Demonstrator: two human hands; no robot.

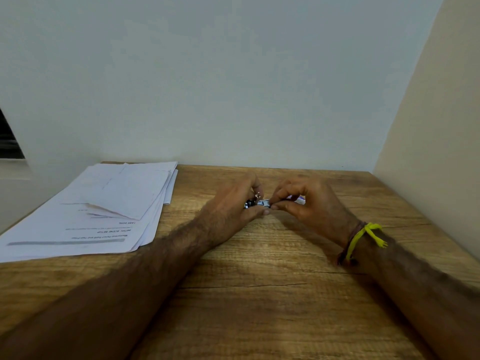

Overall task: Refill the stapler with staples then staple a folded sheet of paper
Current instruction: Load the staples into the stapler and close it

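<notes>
A small metal stapler (261,203) is held between both hands above the middle of the wooden desk (259,281). My left hand (233,203) grips its left end with thumb and fingers. My right hand (306,201) pinches its right end; a small white and purple object (300,199), perhaps a staple box, shows behind those fingers. Most of the stapler is hidden by my fingers, and I cannot tell whether it is open. A folded sheet of paper (130,193) lies on top of a paper stack at the left.
The stack of printed sheets (85,224) covers the desk's left part and reaches its left edge. A grey-white wall stands right behind the desk and a beige wall (441,126) runs along its right side. A yellow thread (363,237) is tied around my right wrist.
</notes>
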